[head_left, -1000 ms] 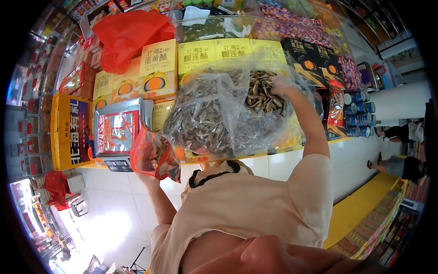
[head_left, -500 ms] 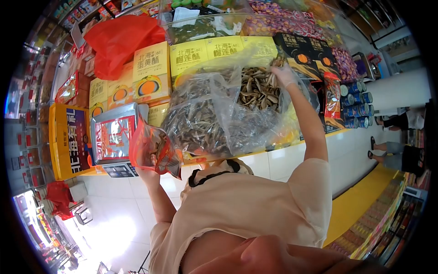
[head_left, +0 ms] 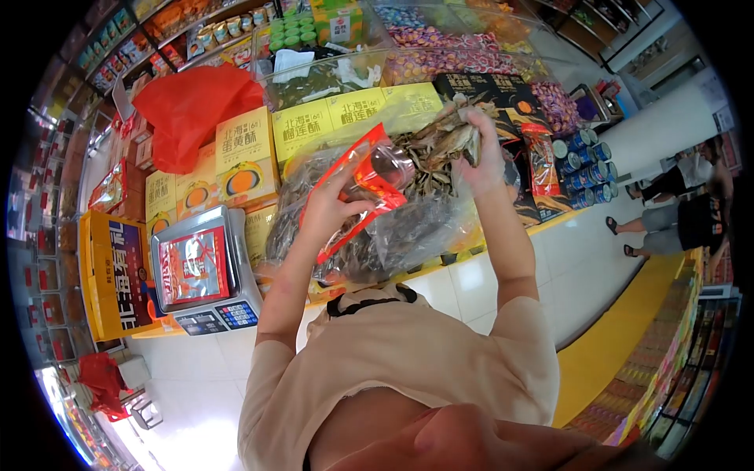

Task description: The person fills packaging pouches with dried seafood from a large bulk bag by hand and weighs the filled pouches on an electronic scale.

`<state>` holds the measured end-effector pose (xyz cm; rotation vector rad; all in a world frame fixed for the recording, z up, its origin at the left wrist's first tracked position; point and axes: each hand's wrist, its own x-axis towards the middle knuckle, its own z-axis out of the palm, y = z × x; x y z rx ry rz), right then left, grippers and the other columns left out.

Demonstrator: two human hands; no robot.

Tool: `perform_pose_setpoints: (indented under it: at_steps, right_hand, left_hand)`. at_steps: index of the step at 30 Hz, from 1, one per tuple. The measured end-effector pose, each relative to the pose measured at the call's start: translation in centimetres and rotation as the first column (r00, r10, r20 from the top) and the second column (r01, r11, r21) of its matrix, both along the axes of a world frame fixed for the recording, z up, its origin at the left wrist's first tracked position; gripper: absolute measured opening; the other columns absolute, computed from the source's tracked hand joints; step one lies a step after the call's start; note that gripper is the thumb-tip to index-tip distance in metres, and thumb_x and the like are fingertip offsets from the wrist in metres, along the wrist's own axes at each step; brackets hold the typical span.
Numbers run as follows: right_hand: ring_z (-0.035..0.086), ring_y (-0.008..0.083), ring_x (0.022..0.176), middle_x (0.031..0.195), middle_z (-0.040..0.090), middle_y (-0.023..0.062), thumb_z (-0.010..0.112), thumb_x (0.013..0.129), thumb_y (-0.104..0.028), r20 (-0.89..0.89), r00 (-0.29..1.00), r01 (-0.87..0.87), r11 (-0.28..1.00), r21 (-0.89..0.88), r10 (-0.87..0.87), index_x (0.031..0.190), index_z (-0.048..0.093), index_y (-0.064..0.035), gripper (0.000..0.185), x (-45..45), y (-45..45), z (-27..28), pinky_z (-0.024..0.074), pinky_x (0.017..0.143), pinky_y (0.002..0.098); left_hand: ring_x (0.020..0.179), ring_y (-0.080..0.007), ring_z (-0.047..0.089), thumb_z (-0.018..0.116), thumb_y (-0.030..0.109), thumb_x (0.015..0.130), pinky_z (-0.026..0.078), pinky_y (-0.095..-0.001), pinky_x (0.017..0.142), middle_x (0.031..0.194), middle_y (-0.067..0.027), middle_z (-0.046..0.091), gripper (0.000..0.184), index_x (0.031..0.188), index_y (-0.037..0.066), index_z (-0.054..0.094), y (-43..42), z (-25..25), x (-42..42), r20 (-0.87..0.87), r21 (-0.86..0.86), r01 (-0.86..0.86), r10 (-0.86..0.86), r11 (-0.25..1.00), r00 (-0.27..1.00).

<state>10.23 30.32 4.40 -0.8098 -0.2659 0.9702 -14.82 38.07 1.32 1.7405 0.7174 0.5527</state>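
My left hand (head_left: 328, 208) grips a red-edged pouch with a clear window (head_left: 365, 184), held tilted over the large clear plastic bag (head_left: 393, 243). My right hand (head_left: 483, 157), in a thin clear glove, is closed on a bunch of small dried fish (head_left: 455, 133), just right of the pouch's top. More dried fish (head_left: 424, 169) lie in the opening of the large bag beneath. Left of my left hand is a scale (head_left: 242, 271) with a flat red-and-silver packet (head_left: 192, 265) on its pan.
Yellow pastry boxes (head_left: 246, 157) and black boxes (head_left: 503, 90) line the far side. A red bag (head_left: 192, 114) lies at the back left, a yellow box (head_left: 110, 275) at the left. Blue cans (head_left: 581, 169) are stacked right. Two people (head_left: 687, 220) are in the aisle.
My left hand has carried the pouch from over the scale's edge rightward above the large bag. My right hand has lifted a bunch of dried fish out of it. The view has shifted.
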Motion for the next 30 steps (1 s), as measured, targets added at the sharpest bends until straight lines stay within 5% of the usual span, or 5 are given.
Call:
perform_pose_setpoints:
  at_steps: [4,7,16,27,30]
  right_hand:
    - [0.057,0.0205,0.089,0.094,0.060,0.0077,0.057,0.075,-0.020,-0.110,0.993,-0.047,0.998,-0.045,0.042,0.096,0.056,-0.0055,0.025,-0.8,-0.9,0.9,0.0458,0.082,0.0355]
    - [0.057,0.0203,0.089,0.092,0.060,0.0073,0.059,0.075,-0.018,-0.070,0.995,0.067,0.989,-0.129,-0.077,0.097,0.056,-0.0061,0.025,-1.6,-1.7,0.7,0.0468,0.078,0.0356]
    - [0.054,0.0172,0.094,0.107,0.052,0.0091,0.061,0.077,-0.003,0.468,0.865,0.168,0.983,0.067,-0.180,0.115,0.042,-0.0027,0.042,-2.8,-2.5,-3.4,0.0445,0.082,0.0301]
    - [0.053,0.0141,0.094,0.103,0.053,0.0078,0.058,0.074,0.003,0.467,0.884,-0.094,0.985,0.144,0.016,0.112,0.042,-0.0044,0.042,-4.4,-3.8,-2.6,0.0444,0.083,0.0283]
    - [0.053,0.0159,0.097,0.105,0.053,0.0080,0.059,0.072,0.001,0.845,0.499,-0.301,0.953,-0.040,0.193,0.115,0.041,-0.0041,0.048,-4.5,-3.2,-1.5,0.0436,0.085,0.0295]
  left_hand:
    - [0.057,-0.0087,0.049,0.077,0.016,0.061,0.042,-0.0232,0.057,0.075,-0.0052,0.063,0.080,0.131,0.013,0.039,-0.9,0.9,2.4,-0.040,0.226,0.074,-0.067,0.971,0.997]
    - [0.071,-0.0177,0.054,0.078,0.033,0.056,0.046,-0.0287,0.068,0.116,-0.0082,0.055,0.084,0.129,0.017,0.040,-1.3,-0.4,3.6,-0.131,0.213,0.149,-0.123,0.966,0.984]
    - [0.083,-0.0245,0.057,0.077,0.032,0.059,0.045,-0.0321,0.076,0.111,-0.0144,0.056,0.079,0.128,0.013,0.042,-2.2,-0.5,5.0,-0.101,0.212,0.126,-0.107,0.969,0.989]
    - [0.074,-0.0186,0.056,0.077,0.027,0.061,0.045,-0.0280,0.071,0.097,-0.0110,0.060,0.076,0.128,0.017,0.043,-1.3,-3.2,4.1,0.008,0.192,0.082,-0.085,0.978,0.996]
    - [0.067,-0.0143,0.053,0.077,0.021,0.062,0.045,-0.0260,0.066,0.089,-0.0086,0.061,0.074,0.128,0.019,0.044,-1.0,-2.6,3.4,-0.007,0.075,0.109,-0.109,0.991,0.994]
